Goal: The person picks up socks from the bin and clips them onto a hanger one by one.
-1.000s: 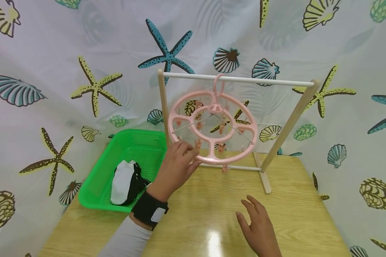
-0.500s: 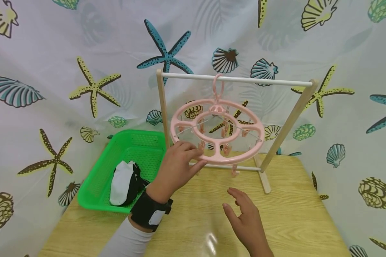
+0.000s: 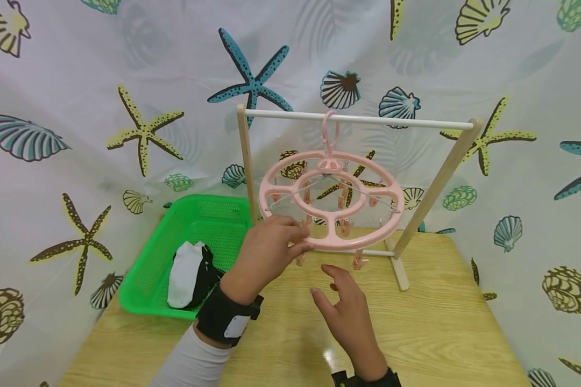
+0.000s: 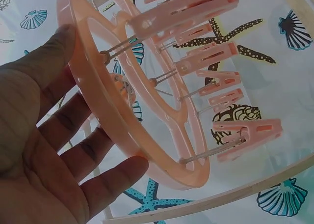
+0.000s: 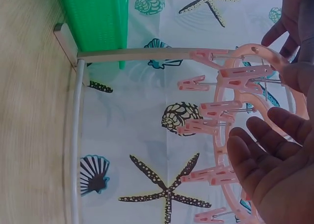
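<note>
Because its hook loops over the white top bar [image 3: 373,119] of the wooden-posted rack [image 3: 434,191], the round pink plastic hanger [image 3: 331,228] hangs within the rack's span, clear of the pale yellow wood-grain worktop [image 3: 445,333]. The left hand [image 3: 268,247], in front of the rack and toward its left post, has its grip clamped on the hanger's near rim, thumb on one side and fingers on the other, apparently to steady a ring that would otherwise swing from its single hook. Small pink plastic pegs [image 4: 208,58] dangle on wire links beneath that ring, so their mouths probably hang within easy reach. The right hand [image 3: 346,306] is in front of the rack, below the near rim; its grip is apart and holds nothing, thumb and fingers spread. Left of the rack, a green perforated plastic basket [image 3: 150,258] holds white-and-black fabric [image 3: 184,277], its walls presumably keeping the pile together.
</note>
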The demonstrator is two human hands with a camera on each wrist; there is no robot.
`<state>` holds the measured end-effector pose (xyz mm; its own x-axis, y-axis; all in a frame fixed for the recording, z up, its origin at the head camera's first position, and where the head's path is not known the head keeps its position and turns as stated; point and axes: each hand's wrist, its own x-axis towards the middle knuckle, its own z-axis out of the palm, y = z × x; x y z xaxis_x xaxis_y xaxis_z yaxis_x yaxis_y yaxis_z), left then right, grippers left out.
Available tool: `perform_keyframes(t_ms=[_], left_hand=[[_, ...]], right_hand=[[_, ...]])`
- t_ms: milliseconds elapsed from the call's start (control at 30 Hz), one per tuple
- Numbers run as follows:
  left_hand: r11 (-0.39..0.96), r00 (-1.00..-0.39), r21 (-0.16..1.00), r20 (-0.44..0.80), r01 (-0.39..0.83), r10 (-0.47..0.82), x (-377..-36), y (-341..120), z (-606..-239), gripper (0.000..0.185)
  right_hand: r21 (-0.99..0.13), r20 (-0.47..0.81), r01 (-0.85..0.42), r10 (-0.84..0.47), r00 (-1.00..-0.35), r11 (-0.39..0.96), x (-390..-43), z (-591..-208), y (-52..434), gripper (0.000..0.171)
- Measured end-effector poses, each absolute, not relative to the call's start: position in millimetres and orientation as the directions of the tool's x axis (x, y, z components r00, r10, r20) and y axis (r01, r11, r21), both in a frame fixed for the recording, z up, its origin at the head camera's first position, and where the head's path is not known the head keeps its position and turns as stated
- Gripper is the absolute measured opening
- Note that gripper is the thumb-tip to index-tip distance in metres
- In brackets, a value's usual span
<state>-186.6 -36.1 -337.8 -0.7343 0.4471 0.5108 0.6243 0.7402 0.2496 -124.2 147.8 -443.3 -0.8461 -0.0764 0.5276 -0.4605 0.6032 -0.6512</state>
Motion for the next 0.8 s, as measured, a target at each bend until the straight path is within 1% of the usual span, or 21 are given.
perform_keyframes(t_ms=[133,267,500,600,700,800], left_hand=[[0.734,-0.732,0.252,0.509,0.63,0.454,-185.7,-35.9,-338.1,0.025],[0.733,-0.721,0.237,0.519,0.637,0.459,-186.8,-36.6,-338.2,0.025],[0.734,-0.694,0.178,0.524,0.656,0.493,-189.7,-39.2,-337.6,0.025],[0.732,-0.689,0.168,0.523,0.66,0.501,-190.5,-40.4,-337.0,0.029],[0.724,-0.685,0.168,0.519,0.669,0.512,-191.2,-41.8,-336.5,0.03],[0.71,-0.678,0.175,0.515,0.682,0.524,-192.8,-44.3,-336.1,0.026]], right_hand=[[-0.647,0.532,-0.434,-0.037,-0.846,0.627,-127.9,-439.1,150.5,0.044],[-0.628,0.567,-0.424,0.01,-0.824,0.653,-126.1,-431.5,159.9,0.042],[-0.555,0.684,-0.438,0.089,-0.724,0.707,-120.5,-416.0,184.4,0.037],[-0.558,0.694,-0.407,0.137,-0.707,0.723,-122.5,-413.5,193.3,0.031],[-0.613,0.651,-0.351,0.201,-0.732,0.708,-124.9,-413.5,199.6,0.025],[-0.668,0.564,-0.296,0.205,-0.8,0.683,-127.5,-414.5,203.1,0.028]])
